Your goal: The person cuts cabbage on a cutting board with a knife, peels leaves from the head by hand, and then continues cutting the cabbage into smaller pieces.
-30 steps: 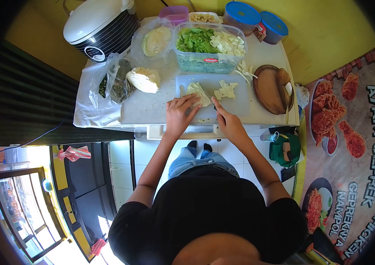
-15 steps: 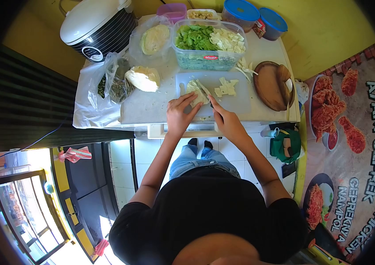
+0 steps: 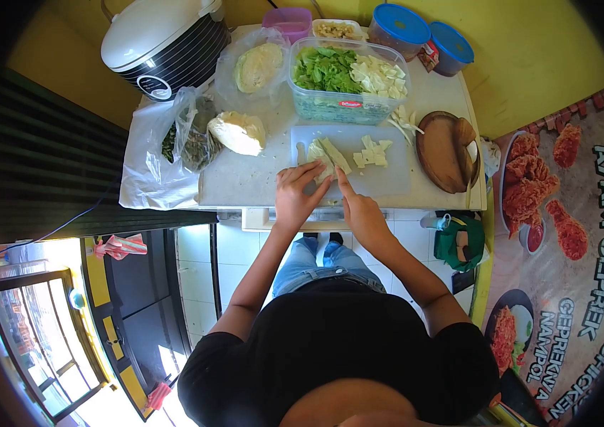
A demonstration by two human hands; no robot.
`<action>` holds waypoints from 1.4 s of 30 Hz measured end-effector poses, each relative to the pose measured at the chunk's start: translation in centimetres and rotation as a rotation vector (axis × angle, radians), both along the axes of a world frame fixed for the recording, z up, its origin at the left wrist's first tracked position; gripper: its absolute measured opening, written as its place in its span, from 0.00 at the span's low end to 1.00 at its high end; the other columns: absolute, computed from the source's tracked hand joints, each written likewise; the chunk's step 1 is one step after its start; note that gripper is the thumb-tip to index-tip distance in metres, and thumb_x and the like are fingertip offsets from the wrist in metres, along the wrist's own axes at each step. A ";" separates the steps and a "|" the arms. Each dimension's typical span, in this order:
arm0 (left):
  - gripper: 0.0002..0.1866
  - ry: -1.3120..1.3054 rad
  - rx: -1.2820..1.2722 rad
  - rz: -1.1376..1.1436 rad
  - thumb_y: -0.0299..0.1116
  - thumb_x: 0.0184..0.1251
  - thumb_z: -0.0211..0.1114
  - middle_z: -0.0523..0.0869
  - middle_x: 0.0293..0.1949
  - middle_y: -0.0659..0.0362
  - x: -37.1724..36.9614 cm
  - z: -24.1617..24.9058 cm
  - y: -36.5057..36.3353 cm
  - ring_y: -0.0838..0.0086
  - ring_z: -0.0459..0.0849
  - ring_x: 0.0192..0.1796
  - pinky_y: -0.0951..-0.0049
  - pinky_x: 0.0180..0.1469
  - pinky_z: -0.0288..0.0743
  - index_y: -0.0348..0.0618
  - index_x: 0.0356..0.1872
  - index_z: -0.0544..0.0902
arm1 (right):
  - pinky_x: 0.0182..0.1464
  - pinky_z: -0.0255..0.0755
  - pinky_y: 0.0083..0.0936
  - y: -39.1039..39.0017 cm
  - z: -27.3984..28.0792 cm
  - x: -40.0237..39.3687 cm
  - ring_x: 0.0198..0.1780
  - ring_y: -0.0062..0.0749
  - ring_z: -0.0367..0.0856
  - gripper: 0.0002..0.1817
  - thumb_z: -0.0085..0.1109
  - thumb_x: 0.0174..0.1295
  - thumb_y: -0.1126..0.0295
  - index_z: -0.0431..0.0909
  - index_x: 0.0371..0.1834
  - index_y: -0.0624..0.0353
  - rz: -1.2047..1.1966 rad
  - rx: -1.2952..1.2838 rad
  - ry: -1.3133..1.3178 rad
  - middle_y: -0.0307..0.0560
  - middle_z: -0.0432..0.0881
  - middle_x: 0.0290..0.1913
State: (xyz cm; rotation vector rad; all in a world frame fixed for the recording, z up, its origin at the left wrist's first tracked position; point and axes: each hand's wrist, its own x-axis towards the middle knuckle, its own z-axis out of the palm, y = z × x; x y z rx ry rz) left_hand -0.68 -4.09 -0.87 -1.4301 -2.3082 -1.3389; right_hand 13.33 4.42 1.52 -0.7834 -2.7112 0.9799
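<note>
On the translucent cutting board (image 3: 394,185) lies a pale cabbage piece (image 3: 322,152), with a cut strip leaning away on its right side. My left hand (image 3: 296,193) holds this piece down, fingers bent over its near edge. Close beside it, my right hand (image 3: 364,215) is closed round a knife, index finger stretched forward along it. The handle is hidden in the palm and the blade is hard to make out against the cabbage. Cut cabbage squares (image 3: 373,151) sit in a small pile on the right of the board.
Behind the board stands a clear container (image 3: 348,107) of green leaves and chopped cabbage. A cabbage chunk (image 3: 238,133) and plastic bag (image 3: 192,135) lie left, near a rice cooker (image 3: 167,50). A wooden mortar (image 3: 438,153) is right; blue-lidded tubs (image 3: 400,32) stand behind.
The view has shifted slightly, moving the table things a little right and down. The knife blade, plainly visible before, now hardly shows, and a strip has parted from the cabbage piece.
</note>
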 end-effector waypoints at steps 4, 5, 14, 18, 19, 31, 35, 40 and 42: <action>0.14 -0.035 -0.014 -0.012 0.34 0.52 0.74 0.88 0.45 0.61 -0.1 0.1 -0.1 0.70 0.84 0.45 0.67 0.54 0.69 0.47 0.42 0.89 | 0.32 0.74 0.51 0.0 -0.7 -1.1 0.26 0.60 0.80 0.39 0.49 0.61 0.78 0.47 0.77 0.51 -0.010 0.022 -0.027 0.64 0.79 0.22; 0.14 -0.035 -0.014 -0.010 0.34 0.52 0.74 0.88 0.45 0.61 -0.1 0.2 -0.2 0.70 0.84 0.45 0.67 0.54 0.69 0.47 0.42 0.89 | 0.32 0.74 0.51 0.0 -0.7 -1.3 0.26 0.60 0.80 0.39 0.49 0.61 0.78 0.48 0.77 0.51 -0.016 0.033 -0.004 0.64 0.79 0.22; 0.14 -0.023 0.007 -0.012 0.36 0.54 0.73 0.87 0.46 0.62 -0.1 -0.3 0.0 0.70 0.83 0.45 0.66 0.55 0.68 0.47 0.43 0.89 | 0.32 0.74 0.51 0.6 1.0 -0.6 0.26 0.60 0.80 0.37 0.49 0.63 0.76 0.50 0.77 0.52 -0.002 -0.045 -0.040 0.63 0.80 0.23; 0.14 -0.017 0.005 -0.003 0.36 0.54 0.73 0.87 0.46 0.62 0.0 -0.2 0.1 0.70 0.83 0.46 0.66 0.55 0.68 0.47 0.43 0.89 | 0.32 0.75 0.50 -0.2 0.9 1.8 0.26 0.59 0.81 0.37 0.48 0.65 0.74 0.48 0.77 0.49 0.002 -0.022 -0.064 0.62 0.80 0.23; 0.14 -0.012 0.009 0.001 0.36 0.54 0.73 0.87 0.46 0.62 0.0 -0.2 0.1 0.70 0.83 0.46 0.66 0.55 0.68 0.47 0.43 0.89 | 0.32 0.75 0.50 -0.5 1.1 2.6 0.26 0.59 0.81 0.37 0.48 0.65 0.74 0.48 0.77 0.49 -0.001 -0.023 -0.065 0.62 0.80 0.23; 0.16 -0.038 0.000 0.065 0.32 0.53 0.72 0.86 0.51 0.61 -0.5 0.3 -0.6 0.68 0.80 0.52 0.65 0.59 0.64 0.49 0.45 0.88 | 0.31 0.73 0.46 -0.9 1.0 6.7 0.26 0.55 0.80 0.35 0.47 0.67 0.73 0.50 0.77 0.42 -0.027 -0.159 -0.076 0.60 0.79 0.22; 0.15 0.081 -0.087 0.036 0.32 0.55 0.70 0.85 0.52 0.63 -0.6 2.2 -1.0 0.68 0.79 0.54 0.64 0.61 0.60 0.53 0.46 0.87 | 0.34 0.73 0.35 0.6 1.8 7.6 0.24 0.48 0.77 0.30 0.47 0.70 0.70 0.57 0.75 0.40 -0.019 -0.258 -0.008 0.58 0.78 0.24; 0.12 0.132 -0.090 -0.251 0.33 0.58 0.69 0.85 0.51 0.68 -2.0 2.6 0.8 0.71 0.78 0.55 0.59 0.64 0.57 0.59 0.44 0.87 | 0.39 0.69 0.21 2.1 2.2 8.0 0.30 0.25 0.67 0.27 0.47 0.72 0.71 0.61 0.74 0.43 -0.124 -0.441 0.139 0.53 0.79 0.34; 0.12 0.193 -0.130 -0.303 0.34 0.58 0.69 0.85 0.50 0.68 -2.4 2.0 1.4 0.72 0.78 0.56 0.58 0.64 0.57 0.60 0.43 0.88 | 0.42 0.69 0.21 3.0 2.7 7.5 0.33 0.22 0.69 0.26 0.47 0.73 0.71 0.62 0.74 0.43 -0.139 -0.420 0.102 0.51 0.81 0.42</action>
